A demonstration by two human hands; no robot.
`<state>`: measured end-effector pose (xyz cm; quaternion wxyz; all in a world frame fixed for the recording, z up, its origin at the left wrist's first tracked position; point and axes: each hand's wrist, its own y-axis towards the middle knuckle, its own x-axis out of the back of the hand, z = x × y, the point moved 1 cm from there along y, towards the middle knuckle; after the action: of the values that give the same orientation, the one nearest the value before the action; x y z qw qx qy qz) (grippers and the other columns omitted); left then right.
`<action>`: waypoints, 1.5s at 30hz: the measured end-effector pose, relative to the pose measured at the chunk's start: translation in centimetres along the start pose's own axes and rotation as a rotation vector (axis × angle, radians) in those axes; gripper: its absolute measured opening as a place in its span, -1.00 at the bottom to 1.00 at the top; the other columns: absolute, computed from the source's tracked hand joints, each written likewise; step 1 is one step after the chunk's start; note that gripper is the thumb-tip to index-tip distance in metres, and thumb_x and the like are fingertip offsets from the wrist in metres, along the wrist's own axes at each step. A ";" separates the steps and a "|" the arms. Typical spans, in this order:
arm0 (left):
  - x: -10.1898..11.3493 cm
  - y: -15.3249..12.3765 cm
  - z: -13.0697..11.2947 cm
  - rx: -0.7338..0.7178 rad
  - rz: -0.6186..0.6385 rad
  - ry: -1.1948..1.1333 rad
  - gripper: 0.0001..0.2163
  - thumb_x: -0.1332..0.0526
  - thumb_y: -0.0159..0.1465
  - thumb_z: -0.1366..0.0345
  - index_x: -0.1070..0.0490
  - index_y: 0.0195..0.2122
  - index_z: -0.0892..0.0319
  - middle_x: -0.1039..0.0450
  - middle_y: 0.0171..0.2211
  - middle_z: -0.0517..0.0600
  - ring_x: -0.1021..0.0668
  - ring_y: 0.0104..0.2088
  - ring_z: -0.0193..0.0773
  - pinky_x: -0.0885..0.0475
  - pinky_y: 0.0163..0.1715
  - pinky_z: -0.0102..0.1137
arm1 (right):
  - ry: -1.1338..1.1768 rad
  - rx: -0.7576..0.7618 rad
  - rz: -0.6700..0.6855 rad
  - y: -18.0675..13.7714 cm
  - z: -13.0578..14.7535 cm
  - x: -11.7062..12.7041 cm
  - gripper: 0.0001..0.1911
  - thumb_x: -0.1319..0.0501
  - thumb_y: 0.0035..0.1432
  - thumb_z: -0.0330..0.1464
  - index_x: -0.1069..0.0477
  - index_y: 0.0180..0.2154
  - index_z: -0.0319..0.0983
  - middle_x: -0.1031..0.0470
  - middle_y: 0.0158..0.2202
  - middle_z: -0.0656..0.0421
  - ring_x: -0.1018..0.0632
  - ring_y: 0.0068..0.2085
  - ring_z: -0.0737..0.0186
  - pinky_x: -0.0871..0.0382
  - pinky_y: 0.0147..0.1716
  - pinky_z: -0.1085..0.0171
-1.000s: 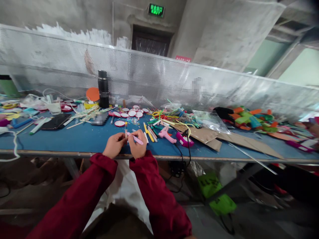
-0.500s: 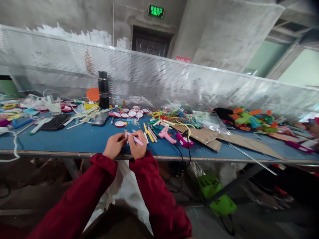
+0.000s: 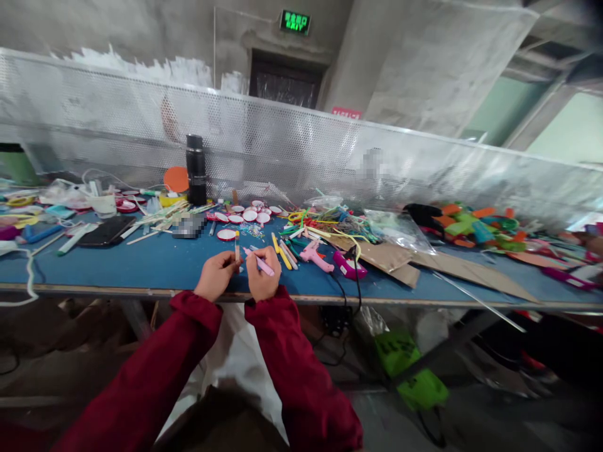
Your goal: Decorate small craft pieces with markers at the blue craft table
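Near the table's front edge, my left hand point(image 3: 217, 275) is closed on a small flat wooden stick point(image 3: 237, 245) with a yellow tip, held upright. My right hand point(image 3: 264, 274) grips a pink marker pen point(image 3: 262, 263) like a pencil, its point towards the stick and a small gap between them. Just beyond the stick lies a white disc with a red rim point(image 3: 227, 235). To the right of my right hand rest yellow and pale marker pens point(image 3: 284, 253) and a pink glue gun point(image 3: 316, 256).
A black flask point(image 3: 196, 169) stands at the back, near several red-rimmed discs point(image 3: 249, 215). Left are a dark phone point(image 3: 106, 231) and loose sticks point(image 3: 160, 221). Right are a purple object point(image 3: 349, 264), cardboard point(image 3: 471, 274) and colourful pieces point(image 3: 464, 225). A perforated metal screen point(image 3: 292, 147) closes the back.
My right hand has moved slightly right with the pink marker, drawing its point away from the stick. My left hand and the stick have stayed in place.
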<state>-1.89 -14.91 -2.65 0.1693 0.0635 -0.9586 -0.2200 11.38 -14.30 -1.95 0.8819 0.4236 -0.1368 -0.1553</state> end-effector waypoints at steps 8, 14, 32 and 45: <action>-0.1 0.0 -0.1 0.020 0.000 -0.097 -0.84 -0.19 0.14 0.22 -0.43 -0.40 0.21 -0.30 -0.58 -0.13 -0.29 -0.54 -0.38 -0.17 -0.51 -0.47 | -0.013 0.036 0.043 0.0 0.2 0.1 -0.87 -0.14 0.16 -0.31 -0.29 -0.43 -0.18 -0.40 -0.44 0.20 -0.44 -0.33 0.26 -0.33 -0.30 0.28; -0.2 0.0 0.0 0.022 -0.004 -0.116 -0.81 -0.21 0.14 0.22 -0.47 -0.32 0.23 -0.32 -0.56 -0.12 -0.30 -0.53 -0.38 -0.19 -0.50 -0.47 | -0.005 0.041 0.046 0.1 0.2 0.0 -0.87 -0.14 0.15 -0.32 -0.30 -0.43 -0.19 -0.40 -0.45 0.21 -0.43 -0.35 0.27 -0.32 -0.31 0.28; 0.0 -0.1 -0.5 0.028 0.026 -0.070 -0.80 -0.22 0.13 0.21 -0.33 -0.54 0.21 -0.23 -0.63 -0.16 -0.25 -0.56 -0.40 -0.14 -0.51 -0.47 | 0.043 0.008 0.047 0.2 0.0 -0.2 -0.85 -0.13 0.19 -0.27 -0.31 -0.40 -0.18 -0.42 -0.42 0.19 -0.46 -0.31 0.26 -0.36 -0.27 0.27; -0.1 0.0 -0.1 0.048 0.035 -0.074 -0.81 -0.22 0.13 0.20 -0.37 -0.50 0.22 -0.25 -0.61 -0.14 -0.26 -0.56 -0.40 -0.14 -0.52 -0.47 | 0.031 0.014 0.059 0.1 0.3 0.1 -0.85 -0.12 0.16 -0.31 -0.28 -0.44 -0.19 -0.37 -0.45 0.22 -0.43 -0.33 0.28 -0.33 -0.29 0.29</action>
<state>-1.78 -14.94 -2.55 0.1361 0.0425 -0.9702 -0.1962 11.35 -14.45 -1.66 0.8852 0.4276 -0.1369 -0.1217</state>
